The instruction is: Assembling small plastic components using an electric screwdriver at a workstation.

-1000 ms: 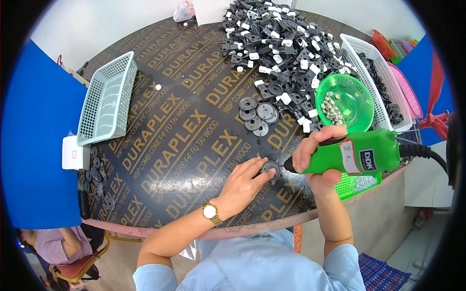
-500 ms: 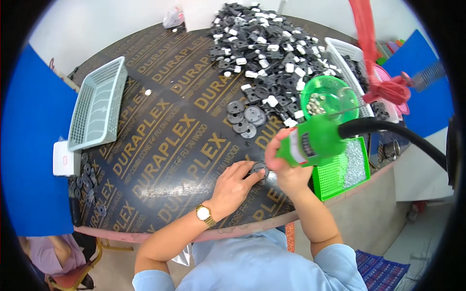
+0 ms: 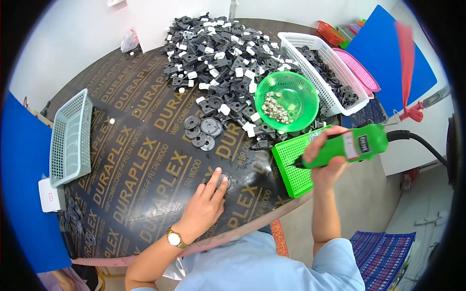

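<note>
My left hand [image 3: 205,200], with a gold watch at its wrist, rests on the table with fingers stretched out. Its fingertips touch a small dark round disc [image 3: 228,182], which they partly cover. In my right hand [image 3: 326,170] is a green electric screwdriver [image 3: 357,146], held nearly level with its bit pointing left. The bit is over a green rectangular basket [image 3: 280,167]; my hand hides part of the basket's far side. Several loose grey discs [image 3: 209,127] lie together beyond my left hand.
A large heap of black and white plastic parts [image 3: 221,56] covers the far table. Near it stand a green bowl [image 3: 307,116] of small metal pieces and a white basket [image 3: 357,107] of black parts. A pale basket [image 3: 54,150] stands left. The screwdriver's black cable [image 3: 427,151] runs right.
The screwdriver has swung from upright near the disc to nearly level over the green basket. My left fingers have straightened over the disc. The view has shifted.
</note>
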The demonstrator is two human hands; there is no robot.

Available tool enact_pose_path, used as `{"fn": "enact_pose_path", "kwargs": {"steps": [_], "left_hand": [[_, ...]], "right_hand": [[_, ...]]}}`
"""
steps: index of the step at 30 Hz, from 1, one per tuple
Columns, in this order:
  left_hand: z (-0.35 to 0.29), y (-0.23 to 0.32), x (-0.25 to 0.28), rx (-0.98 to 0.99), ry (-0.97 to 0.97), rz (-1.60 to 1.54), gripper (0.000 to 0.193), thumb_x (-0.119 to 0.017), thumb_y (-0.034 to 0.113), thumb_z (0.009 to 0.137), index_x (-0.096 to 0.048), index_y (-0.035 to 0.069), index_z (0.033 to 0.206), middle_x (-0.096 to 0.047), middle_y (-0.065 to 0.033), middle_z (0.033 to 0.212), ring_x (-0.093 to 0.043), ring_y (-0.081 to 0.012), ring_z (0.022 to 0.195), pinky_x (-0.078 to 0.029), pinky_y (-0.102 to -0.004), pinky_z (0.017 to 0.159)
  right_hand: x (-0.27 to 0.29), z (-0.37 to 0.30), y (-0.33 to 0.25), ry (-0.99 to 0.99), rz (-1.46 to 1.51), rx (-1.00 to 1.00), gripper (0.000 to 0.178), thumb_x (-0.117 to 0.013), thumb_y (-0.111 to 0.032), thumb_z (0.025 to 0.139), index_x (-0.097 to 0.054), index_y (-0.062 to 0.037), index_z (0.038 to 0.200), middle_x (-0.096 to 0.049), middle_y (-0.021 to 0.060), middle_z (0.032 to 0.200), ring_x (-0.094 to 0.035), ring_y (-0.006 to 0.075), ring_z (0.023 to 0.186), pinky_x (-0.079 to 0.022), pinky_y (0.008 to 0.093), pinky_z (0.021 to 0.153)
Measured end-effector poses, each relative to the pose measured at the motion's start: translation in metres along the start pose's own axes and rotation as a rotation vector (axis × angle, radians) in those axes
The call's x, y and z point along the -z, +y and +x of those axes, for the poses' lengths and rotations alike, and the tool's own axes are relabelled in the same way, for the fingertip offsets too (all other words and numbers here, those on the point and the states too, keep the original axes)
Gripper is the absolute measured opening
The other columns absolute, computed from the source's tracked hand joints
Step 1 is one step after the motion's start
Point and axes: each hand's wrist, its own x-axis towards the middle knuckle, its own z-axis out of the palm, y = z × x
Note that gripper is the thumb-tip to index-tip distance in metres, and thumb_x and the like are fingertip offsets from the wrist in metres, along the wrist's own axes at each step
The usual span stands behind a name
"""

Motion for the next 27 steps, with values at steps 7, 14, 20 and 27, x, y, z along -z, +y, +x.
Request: {"fn": "enact_pose_path", "kwargs": {"steps": [7,14,20,27], "left_hand": [[0.012,0.007,0.003,0.046,-0.003,-0.004,0.069,-0.079,0.018,0.062,-0.05,0.012,0.124,-0.049,-0.0149,0.118,-0.054,-0.0261,0.082,-0.048,-0.0344,0.066],[0.009,0.009,-0.003,0.03,0.006,0.037,0.068,-0.075,0.02,0.066,-0.047,0.01,0.128,-0.049,-0.0141,0.113,-0.051,-0.0273,0.081,-0.045,-0.0352,0.065],[0.007,0.011,-0.007,0.048,0.017,0.059,0.068,-0.074,0.021,0.068,-0.046,0.01,0.129,-0.048,-0.0148,0.113,-0.051,-0.0272,0.08,-0.043,-0.0355,0.065],[0.006,0.011,-0.009,0.042,0.045,0.099,0.07,-0.076,0.02,0.066,-0.046,0.011,0.128,-0.049,-0.0145,0.114,-0.052,-0.0261,0.082,-0.043,-0.0348,0.066]], "right_hand": [[0.075,0.001,0.005,0.112,-0.226,0.054,0.068,-0.054,-0.064,0.078,-0.04,-0.0037,0.106,-0.043,0.0039,0.065,-0.043,0.0109,0.05,-0.037,0.0232,0.047],[0.078,0.004,0.018,0.176,-0.119,0.112,0.065,-0.063,-0.057,0.076,-0.044,-0.0007,0.103,-0.047,0.0049,0.059,-0.046,0.0109,0.047,-0.037,0.023,0.042],[0.077,0.005,0.02,0.159,-0.13,0.125,0.066,-0.064,-0.058,0.075,-0.044,-0.0003,0.102,-0.048,0.0052,0.059,-0.046,0.011,0.046,-0.037,0.0225,0.041],[0.077,0.001,0.023,0.105,-0.224,0.109,0.064,-0.062,-0.056,0.077,-0.043,-0.0017,0.103,-0.047,0.0053,0.062,-0.046,0.0115,0.048,-0.037,0.0236,0.044]]}}
